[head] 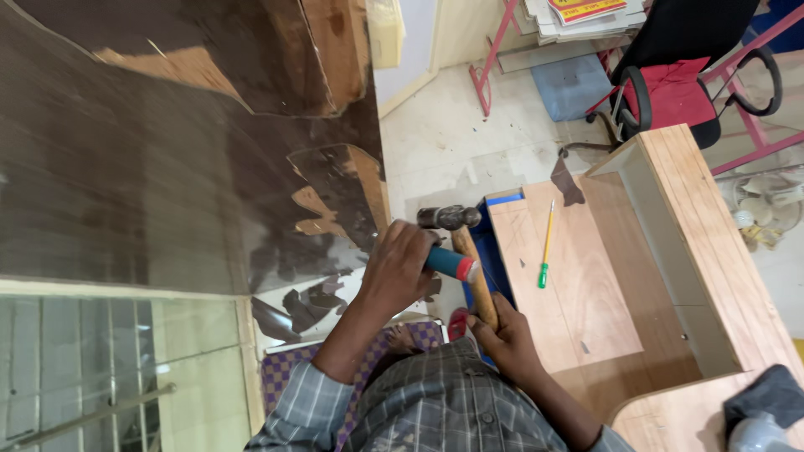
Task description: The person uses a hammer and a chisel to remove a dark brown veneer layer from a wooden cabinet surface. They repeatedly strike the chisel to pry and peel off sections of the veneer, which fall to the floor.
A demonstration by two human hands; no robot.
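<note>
My left hand (pixel 400 272) is wrapped around a tool with a blue handle and red end cap (pixel 452 264), probably a chisel; its tip is hidden under my fingers at the edge of a dark brown laminate sheet (pixel 167 167). The laminate is broken and peeled there, and bare board (pixel 314 203) shows through. My right hand (pixel 505 337) grips the wooden handle of a hammer (pixel 479 285). The steel hammer head (pixel 448 218) hangs just above my left hand.
A light wooden cabinet piece (pixel 603 276) lies to the right with a yellow and green pencil (pixel 546 243) on it. Beyond it stand a black and red office chair (pixel 670 75) and a pink metal frame (pixel 486 75). Glass panel (pixel 109 368) lower left; purple checked mat (pixel 285 368).
</note>
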